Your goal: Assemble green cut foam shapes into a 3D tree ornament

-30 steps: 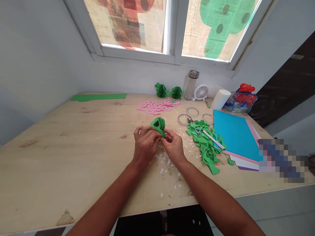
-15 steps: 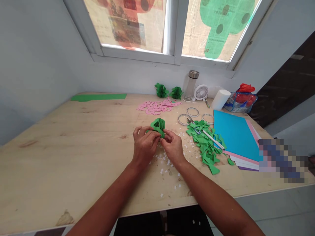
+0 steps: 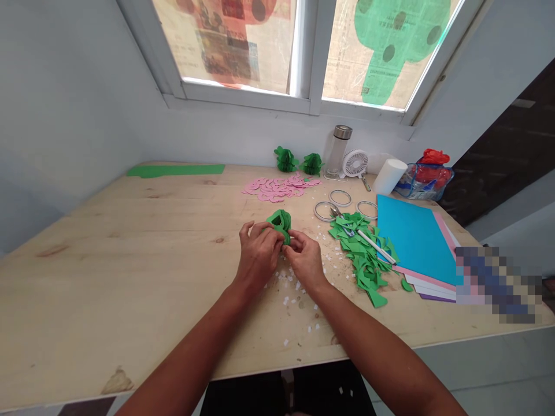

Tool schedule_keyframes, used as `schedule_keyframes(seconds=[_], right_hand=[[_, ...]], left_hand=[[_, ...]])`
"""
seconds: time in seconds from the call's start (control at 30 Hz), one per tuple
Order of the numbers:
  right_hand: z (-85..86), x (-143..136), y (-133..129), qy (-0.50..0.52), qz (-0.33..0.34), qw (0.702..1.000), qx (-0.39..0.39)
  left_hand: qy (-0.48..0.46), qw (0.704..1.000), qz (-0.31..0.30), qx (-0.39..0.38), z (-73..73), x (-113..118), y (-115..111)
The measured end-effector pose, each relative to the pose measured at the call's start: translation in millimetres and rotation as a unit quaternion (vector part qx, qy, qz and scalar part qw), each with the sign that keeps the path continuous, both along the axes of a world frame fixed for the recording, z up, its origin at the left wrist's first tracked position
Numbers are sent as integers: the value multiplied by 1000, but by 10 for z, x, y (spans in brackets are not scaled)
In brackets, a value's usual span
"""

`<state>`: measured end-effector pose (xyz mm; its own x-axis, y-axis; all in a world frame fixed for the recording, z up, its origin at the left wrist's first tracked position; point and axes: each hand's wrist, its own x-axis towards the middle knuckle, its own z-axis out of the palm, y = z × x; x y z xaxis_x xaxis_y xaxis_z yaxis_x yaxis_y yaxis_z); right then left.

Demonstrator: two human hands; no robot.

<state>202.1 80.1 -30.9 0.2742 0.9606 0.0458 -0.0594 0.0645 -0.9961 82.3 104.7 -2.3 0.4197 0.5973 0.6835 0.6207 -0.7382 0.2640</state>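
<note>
A green layered paper craft (image 3: 281, 219), made of stacked cut paper shapes, is held just above the middle of the table. My left hand (image 3: 259, 254) is closed on its left and near side, with the fingers bent over the paper. From the right, my right hand (image 3: 306, 257) pinches the paper's near edge between thumb and fingers. The hands almost meet, and the lower part of the craft is hidden behind the fingers. Small white paper bits (image 3: 292, 289) lie scattered beneath and around them.
Pink paper cutouts (image 3: 280, 188) lie beyond my hands, before two finished green paper crafts (image 3: 286, 160). Rightward are green scraps (image 3: 364, 260), scissors (image 3: 342, 219), a white pen (image 3: 376, 247), tape rolls (image 3: 340, 198) and coloured sheets (image 3: 411, 237). A bottle (image 3: 337, 151) and fan (image 3: 355, 164) stand behind.
My left hand has shifted slightly to the right, its fingers curling closer round the green paper. My right hand keeps nearly the same pinch.
</note>
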Motion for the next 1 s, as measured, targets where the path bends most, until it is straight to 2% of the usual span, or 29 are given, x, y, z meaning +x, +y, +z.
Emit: schedule_keyframes(seconds=[0.7,0.8,1.0], right_hand=[[112,28,-10,59,9,998,-2],[136,47,-1,70,-2,998,-2],[152,40,0,76,-4,997,7]], left_hand=[[17,998,-52,-24,18,-26,12],[-9,998,-61,-34,16,-25,13],[-77,996,-33,-29,15,-18,-4]])
